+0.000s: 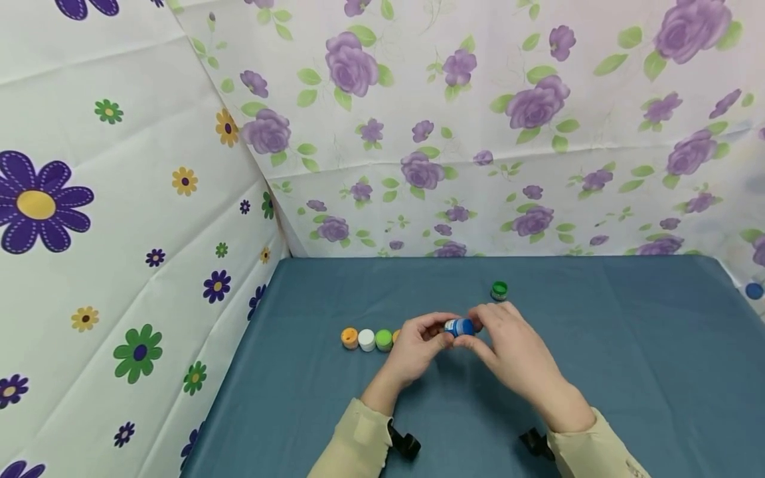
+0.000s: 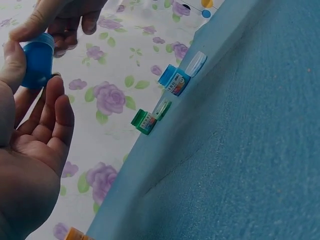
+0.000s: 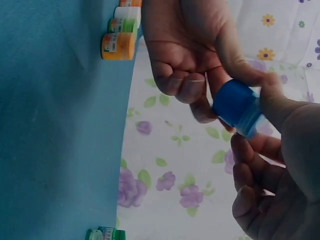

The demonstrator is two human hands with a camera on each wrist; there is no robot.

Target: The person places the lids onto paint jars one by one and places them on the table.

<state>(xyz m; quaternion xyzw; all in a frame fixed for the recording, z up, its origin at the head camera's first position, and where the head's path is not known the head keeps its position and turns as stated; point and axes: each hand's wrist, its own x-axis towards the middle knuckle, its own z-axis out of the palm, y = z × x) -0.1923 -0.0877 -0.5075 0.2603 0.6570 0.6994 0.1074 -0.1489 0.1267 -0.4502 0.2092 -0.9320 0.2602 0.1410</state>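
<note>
A small blue paint jar (image 1: 459, 326) is held up over the table between both hands, lying on its side. My left hand (image 1: 415, 345) grips its body between thumb and fingers. At the other end, the thumb and fingers of my right hand (image 1: 516, 348) pinch the lid end. In the left wrist view the blue jar (image 2: 38, 62) stands nearly upright between the two thumbs, and part of it is covered by fingers. The right wrist view shows its bottom half (image 3: 234, 102) beside the left fingers, with the rim toward the right hand.
Beyond the hands stands a green jar (image 1: 499, 290) with a see-through lid (image 2: 162, 110) beside it. A light blue jar (image 2: 174, 80) with its lid (image 2: 196, 63) is close by. Left of the hands, orange (image 1: 349, 338), white (image 1: 366, 340) and green (image 1: 384, 340) jars form a row. Flowered cloth hangs behind.
</note>
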